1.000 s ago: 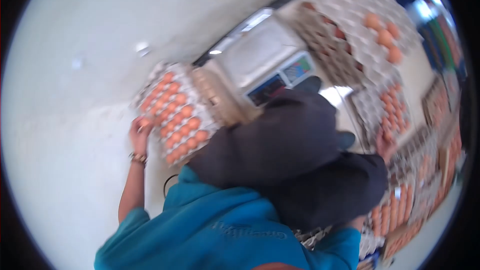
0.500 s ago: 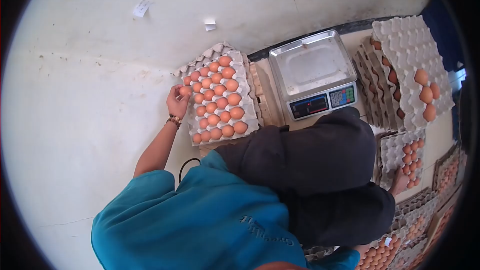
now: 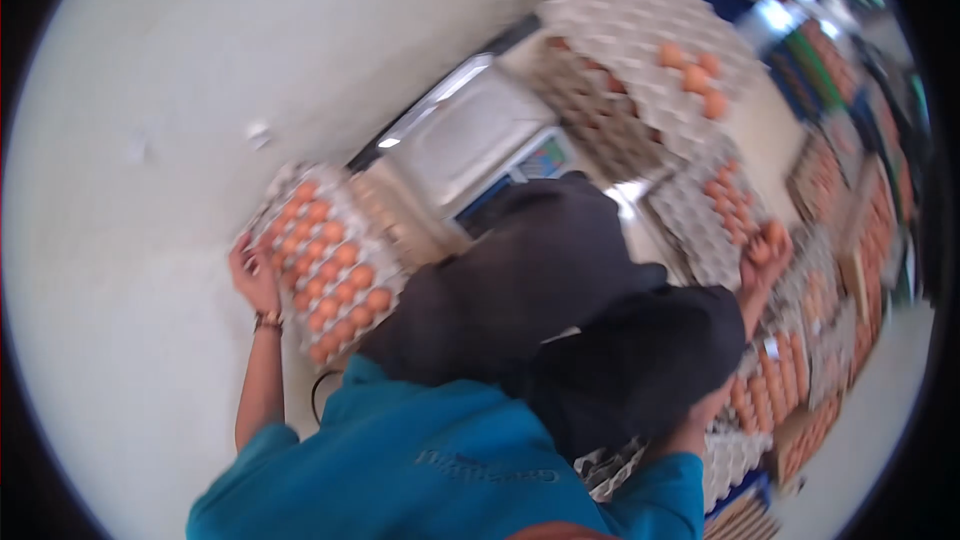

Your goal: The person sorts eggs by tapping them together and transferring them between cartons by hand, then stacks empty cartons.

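Observation:
My left hand point(image 3: 254, 275) is at the left edge of an egg tray point(image 3: 375, 238), its fingers curled and blurred by motion. Whether an egg is between them cannot be made out. Rows of brown eggs point(image 3: 330, 232) fill most of this tray. On the right, my right hand point(image 3: 764, 262) is closed around brown eggs point(image 3: 772, 232), raised beside a partly filled grey tray point(image 3: 697, 223). That tray has bare cups on its left and eggs on its right.
A scale with a metal pan point(image 3: 470, 130) stands between the trays. Behind it is a tall tray stack point(image 3: 600, 105) with several eggs on top point(image 3: 695, 78). More egg trays point(image 3: 770, 390) line the right side. My bent legs point(image 3: 520, 270) cover the middle.
The camera view has turned and blurred. My right hand has risen off the partly filled tray with eggs in it. The egg seen in my left hand is no longer clearly visible there.

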Demonstrator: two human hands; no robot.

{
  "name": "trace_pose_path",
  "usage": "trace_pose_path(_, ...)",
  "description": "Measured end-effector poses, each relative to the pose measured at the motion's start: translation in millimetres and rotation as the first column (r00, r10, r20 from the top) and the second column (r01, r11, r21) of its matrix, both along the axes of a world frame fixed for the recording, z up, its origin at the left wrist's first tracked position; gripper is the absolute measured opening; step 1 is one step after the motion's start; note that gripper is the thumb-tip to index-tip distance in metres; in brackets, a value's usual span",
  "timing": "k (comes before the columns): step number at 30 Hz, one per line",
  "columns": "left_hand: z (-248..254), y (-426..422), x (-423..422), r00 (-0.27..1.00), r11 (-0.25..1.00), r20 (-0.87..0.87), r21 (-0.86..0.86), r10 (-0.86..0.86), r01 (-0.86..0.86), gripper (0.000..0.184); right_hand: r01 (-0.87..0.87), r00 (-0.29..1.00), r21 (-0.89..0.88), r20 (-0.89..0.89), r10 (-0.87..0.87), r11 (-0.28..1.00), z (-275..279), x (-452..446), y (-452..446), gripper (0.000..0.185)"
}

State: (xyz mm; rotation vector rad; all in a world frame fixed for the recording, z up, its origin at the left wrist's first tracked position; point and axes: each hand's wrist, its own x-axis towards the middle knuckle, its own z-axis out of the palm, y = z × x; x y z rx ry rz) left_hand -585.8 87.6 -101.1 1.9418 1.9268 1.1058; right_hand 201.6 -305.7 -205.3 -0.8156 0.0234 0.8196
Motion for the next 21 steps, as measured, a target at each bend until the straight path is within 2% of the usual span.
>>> trace_pose_path(1, 7, 8, 34, 0.966, 0.987, 0.203, 0.052, -0.16, 0.152, 0.03, 0.135, 0.985, -0.056, 0.113, -0.128, 0.989, 36, -12, 18, 0.037)
trace_pose_path(3, 62, -2, 144, 0.895, 0.928, 0.25, 0.046, -0.368, 0.369, 0.031, -0.071, 0.966, -0.028, 0.248, 0.076, 0.997, 104, -22, 41, 0.038)
trace_pose_path(4, 77, -7, 192, 0.811, 0.854, 0.279, 0.081, -0.514, 0.514, 0.032, -0.063, 0.938, -0.197, 0.324, 0.126, 0.978, 140, -31, 57, 0.04)
trace_pose_path(5, 92, -13, 237, 0.704, 0.759, 0.3, 0.128, -0.644, 0.639, 0.034, -0.207, 0.775, -0.301, 0.53, 0.344, 0.931, 182, -40, 75, 0.044)
trace_pose_path(6, 111, -23, 282, 0.561, 0.619, 0.324, 0.108, -0.762, 0.778, 0.037, -0.264, 0.622, -0.379, 0.636, 0.457, 0.887, 223, -53, 98, 0.043)
trace_pose_path(7, 133, -35, 325, 0.408, 0.463, 0.338, 0.096, -0.848, 0.881, 0.041, -0.337, 0.553, -0.419, 0.637, 0.538, 0.843, 256, -67, 116, 0.042)
trace_pose_path(9, 173, -62, 397, 0.122, 0.164, 0.307, 0.115, -0.944, 0.98, 0.058, -0.36, 0.438, -0.479, 0.671, 0.599, 0.8, 293, -88, 143, 0.041)
trace_pose_path(10, 186, -72, 423, 0.011, 0.057, 0.363, 0.116, -0.932, 0.992, 0.062, -0.339, 0.389, -0.519, 0.682, 0.62, 0.784, 309, -100, 155, 0.037)
trace_pose_path(11, 198, -83, 446, -0.052, 0.002, 0.38, 0.141, -0.924, 0.99, 0.063, -0.317, 0.341, -0.558, 0.688, 0.641, 0.767, 322, -113, 162, 0.034)
trace_pose_path(14, 199, -88, 493, -0.154, -0.108, 0.277, 0.174, -0.948, 0.979, 0.062, -0.254, 0.261, -0.604, 0.71, 0.655, 0.756, 335, -139, 180, 0.03)
trace_pose_path(15, 191, -83, 502, -0.175, -0.118, 0.34, 0.181, -0.924, 0.976, 0.061, -0.24, 0.276, -0.625, 0.689, 0.67, 0.743, 334, -142, 183, 0.026)
trace_pose_path(17, 176, -70, 513, -0.213, -0.143, 0.46, 0.182, -0.862, 0.973, 0.06, -0.245, 0.503, -0.509, 0.661, 0.557, 0.825, 313, -138, 187, 0.029)
trace_pose_path(18, 177, -65, 512, -0.221, -0.169, 0.66, 0.143, -0.718, 0.975, 0.059, -0.241, 0.606, -0.446, 0.624, 0.493, 0.862, 305, -136, 189, 0.031)
trace_pose_path(19, 177, -60, 508, -0.198, -0.199, 0.824, 0.106, -0.531, 0.974, 0.058, -0.332, 0.703, -0.427, 0.483, 0.522, 0.841, 303, -130, 185, 0.035)
trace_pose_path(20, 175, -54, 504, -0.146, -0.234, 0.939, 0.073, -0.312, 0.969, 0.057, -0.354, 0.746, -0.363, 0.447, 0.494, 0.862, 297, -128, 183, 0.035)
trace_pose_path(21, 165, -47, 506, -0.16, -0.251, 0.946, 0.089, -0.281, 0.964, 0.05, -0.372, 0.787, -0.298, 0.402, 0.469, 0.879, 290, -130, 182, 0.036)
